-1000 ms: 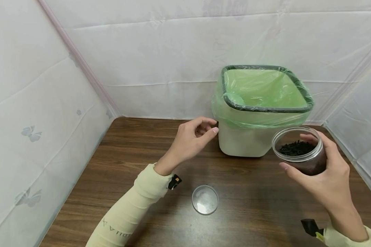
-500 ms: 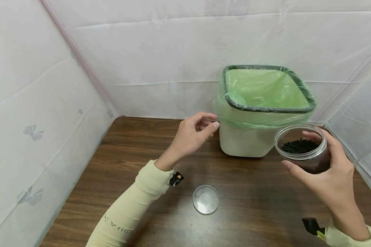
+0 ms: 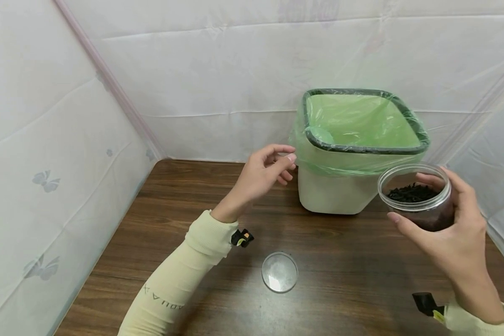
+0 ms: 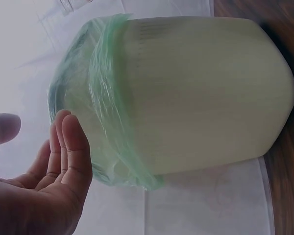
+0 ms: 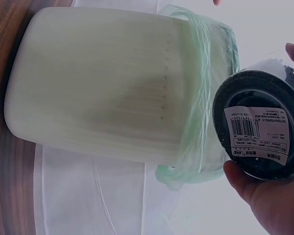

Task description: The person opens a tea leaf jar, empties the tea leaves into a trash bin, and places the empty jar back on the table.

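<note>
My right hand [image 3: 458,233] grips a clear plastic jar [image 3: 434,217] with no lid on it, in front of the bin's right side. Dark, dry, leaf-like bits [image 3: 413,192] fill part of the jar. A barcode label [image 5: 258,133] shows on its underside in the right wrist view. Beside the bin's left wall is my left hand [image 3: 262,170], its fingers loosely bent and holding nothing. The pale waste bin [image 3: 329,191] has a green bag [image 3: 361,163] folded over its dark rim. A round clear lid [image 3: 279,272] lies on the table between my arms.
The brown wood-grain table [image 3: 164,224] runs back to a white sheet wall [image 3: 218,84]. Similar sheeting closes in the left and right sides. The bin stands at the table's back right.
My right hand has lifted the jar slightly and carried it a little to the right. My left hand has risen somewhat along the bin's side. Bin and lid stay put.
</note>
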### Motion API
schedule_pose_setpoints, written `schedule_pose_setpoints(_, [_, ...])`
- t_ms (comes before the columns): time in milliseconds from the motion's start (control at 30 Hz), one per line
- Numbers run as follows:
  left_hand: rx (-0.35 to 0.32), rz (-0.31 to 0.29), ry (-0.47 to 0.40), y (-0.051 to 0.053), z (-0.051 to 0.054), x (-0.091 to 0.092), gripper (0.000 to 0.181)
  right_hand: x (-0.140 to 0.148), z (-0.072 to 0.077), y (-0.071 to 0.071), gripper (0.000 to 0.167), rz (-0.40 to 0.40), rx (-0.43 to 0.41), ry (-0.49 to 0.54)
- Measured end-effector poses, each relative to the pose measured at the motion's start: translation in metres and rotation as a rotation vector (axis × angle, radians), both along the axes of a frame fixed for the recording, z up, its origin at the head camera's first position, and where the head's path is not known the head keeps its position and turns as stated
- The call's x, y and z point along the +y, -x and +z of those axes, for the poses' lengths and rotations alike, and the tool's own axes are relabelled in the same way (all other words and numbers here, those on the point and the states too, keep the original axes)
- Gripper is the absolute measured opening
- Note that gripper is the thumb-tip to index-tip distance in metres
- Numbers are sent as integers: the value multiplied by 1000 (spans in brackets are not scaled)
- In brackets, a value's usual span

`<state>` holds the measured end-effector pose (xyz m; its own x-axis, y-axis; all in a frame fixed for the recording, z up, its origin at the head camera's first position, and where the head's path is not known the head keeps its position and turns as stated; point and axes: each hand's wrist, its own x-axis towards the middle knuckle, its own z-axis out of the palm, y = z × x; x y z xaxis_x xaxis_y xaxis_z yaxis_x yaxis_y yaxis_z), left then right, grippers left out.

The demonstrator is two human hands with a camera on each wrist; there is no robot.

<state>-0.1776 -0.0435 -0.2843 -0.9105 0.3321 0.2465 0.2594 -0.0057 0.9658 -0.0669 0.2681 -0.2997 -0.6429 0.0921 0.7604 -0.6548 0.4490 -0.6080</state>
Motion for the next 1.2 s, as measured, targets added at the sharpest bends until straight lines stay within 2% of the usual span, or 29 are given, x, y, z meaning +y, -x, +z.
schedule_pose_setpoints(267, [-57, 5, -42, 5, 6, 5, 32, 6, 0, 7, 92, -19, -23, 22])
schedule_pose_setpoints(500, [-141, -20, -132, 9, 11, 10, 31, 10, -2, 11, 97, -37, -51, 43])
schedule_pose_setpoints(1200, [-232, 19, -194, 22, 22, 18, 31, 18, 6, 14, 91, -73, -61, 93])
